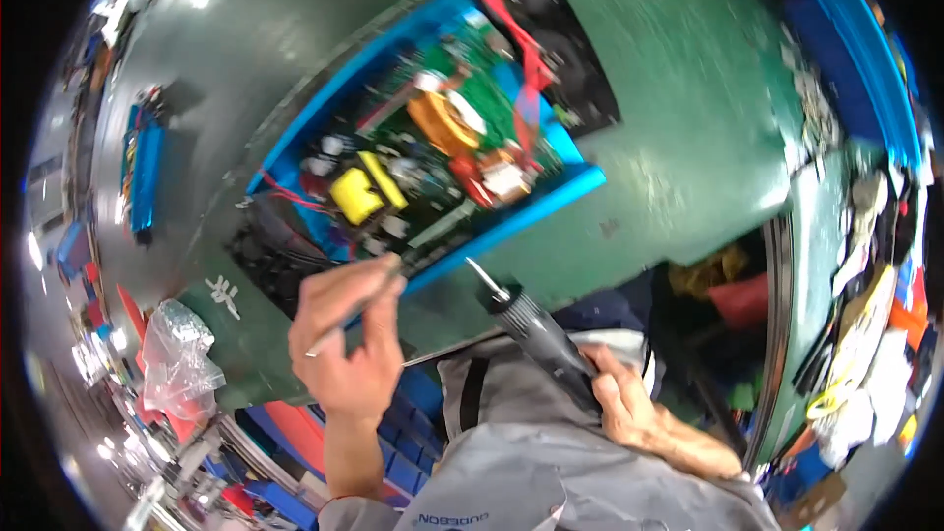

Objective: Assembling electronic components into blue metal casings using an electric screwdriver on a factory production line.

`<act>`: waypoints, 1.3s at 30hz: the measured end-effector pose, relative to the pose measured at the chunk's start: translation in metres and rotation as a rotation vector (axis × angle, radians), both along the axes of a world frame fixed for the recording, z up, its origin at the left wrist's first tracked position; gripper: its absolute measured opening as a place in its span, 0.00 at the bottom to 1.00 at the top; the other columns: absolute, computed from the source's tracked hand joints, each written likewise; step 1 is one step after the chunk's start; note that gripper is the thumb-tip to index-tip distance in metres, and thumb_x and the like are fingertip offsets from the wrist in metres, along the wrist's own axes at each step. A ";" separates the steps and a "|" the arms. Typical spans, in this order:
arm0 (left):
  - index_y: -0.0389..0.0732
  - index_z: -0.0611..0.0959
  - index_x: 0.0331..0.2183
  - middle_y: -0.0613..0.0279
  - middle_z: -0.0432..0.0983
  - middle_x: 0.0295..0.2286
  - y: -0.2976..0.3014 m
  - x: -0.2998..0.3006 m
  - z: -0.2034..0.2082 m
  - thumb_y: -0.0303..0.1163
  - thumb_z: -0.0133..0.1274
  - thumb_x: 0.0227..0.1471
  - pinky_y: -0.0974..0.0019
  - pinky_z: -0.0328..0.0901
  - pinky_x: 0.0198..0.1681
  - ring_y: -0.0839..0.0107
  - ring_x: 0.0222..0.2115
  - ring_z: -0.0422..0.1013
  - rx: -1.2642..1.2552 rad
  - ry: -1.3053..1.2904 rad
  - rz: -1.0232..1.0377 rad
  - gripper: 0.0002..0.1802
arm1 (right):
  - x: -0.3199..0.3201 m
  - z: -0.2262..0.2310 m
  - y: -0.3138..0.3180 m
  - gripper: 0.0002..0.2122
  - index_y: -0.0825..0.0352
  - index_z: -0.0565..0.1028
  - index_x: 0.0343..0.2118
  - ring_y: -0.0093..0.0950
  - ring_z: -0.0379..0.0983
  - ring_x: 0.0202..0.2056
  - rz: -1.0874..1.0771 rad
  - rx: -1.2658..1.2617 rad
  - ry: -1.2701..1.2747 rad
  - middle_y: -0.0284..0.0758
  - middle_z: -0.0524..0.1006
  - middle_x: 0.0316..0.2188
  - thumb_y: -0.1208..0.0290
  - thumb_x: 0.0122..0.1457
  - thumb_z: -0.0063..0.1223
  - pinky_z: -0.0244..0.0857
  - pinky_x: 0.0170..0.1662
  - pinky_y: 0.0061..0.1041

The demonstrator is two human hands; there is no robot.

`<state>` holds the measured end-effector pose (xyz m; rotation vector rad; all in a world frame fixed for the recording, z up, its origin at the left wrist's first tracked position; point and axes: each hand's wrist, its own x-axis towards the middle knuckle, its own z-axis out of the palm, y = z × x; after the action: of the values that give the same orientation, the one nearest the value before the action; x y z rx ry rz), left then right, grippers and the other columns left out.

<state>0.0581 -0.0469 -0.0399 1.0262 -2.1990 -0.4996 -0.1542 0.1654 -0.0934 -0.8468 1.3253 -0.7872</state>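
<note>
My right hand (629, 403) is wrapped round a black electric screwdriver (544, 334). Its bright bit points up and left, just short of the near edge of a blue metal chassis (531, 221). Green circuit boards, wires and an orange-wound coil (442, 123) fill the chassis, along with a yellow block-shaped part (356, 195). My left hand (344, 334) is raised by the chassis's near left corner. Between its thumb and fingers is a thin metal tool (317, 347), mostly hidden and blurred, so its kind is unclear.
The chassis lies on a green bench (688, 69), with black panels (565, 49) at its ends. A small blue unit (146, 162) is at far left; small white pieces (223, 295) and a clear plastic bag (180, 354) lie nearer. More blue housings (865, 69) stand at right, above piled cloths.
</note>
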 end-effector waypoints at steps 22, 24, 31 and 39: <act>0.28 0.77 0.40 0.50 0.80 0.37 0.009 -0.012 -0.003 0.19 0.55 0.59 0.72 0.71 0.35 0.71 0.29 0.75 -0.012 -0.029 0.203 0.07 | 0.001 -0.001 -0.012 0.21 0.72 0.65 0.56 0.37 0.72 0.19 -0.031 -0.125 -0.076 0.40 0.70 0.17 0.59 0.71 0.35 0.64 0.27 0.37; 0.28 0.77 0.40 0.49 0.80 0.37 0.007 -0.013 -0.004 0.19 0.55 0.59 0.72 0.71 0.35 0.71 0.30 0.76 -0.005 -0.016 0.198 0.07 | 0.000 0.000 -0.014 0.21 0.72 0.65 0.56 0.37 0.71 0.19 -0.039 -0.122 -0.077 0.40 0.70 0.17 0.59 0.72 0.35 0.63 0.27 0.37; 0.28 0.76 0.40 0.49 0.79 0.37 0.014 -0.034 0.000 0.18 0.54 0.59 0.71 0.72 0.35 0.70 0.30 0.76 0.012 -0.006 0.232 0.07 | -0.020 0.005 -0.013 0.22 0.71 0.66 0.56 0.35 0.72 0.21 -0.023 -0.038 -0.161 0.39 0.70 0.18 0.55 0.72 0.34 0.64 0.29 0.35; 0.28 0.75 0.40 0.48 0.79 0.37 0.009 -0.008 -0.007 0.17 0.53 0.59 0.71 0.72 0.35 0.70 0.30 0.75 0.006 -0.020 0.203 0.07 | -0.001 0.004 -0.014 0.26 0.70 0.66 0.56 0.35 0.72 0.22 -0.008 0.038 -0.192 0.39 0.70 0.18 0.50 0.72 0.30 0.62 0.30 0.34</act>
<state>0.0504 -0.0376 -0.0473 1.2462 -2.0822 -0.4056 -0.1548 0.1516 -0.0893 -0.7179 1.1707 -0.8264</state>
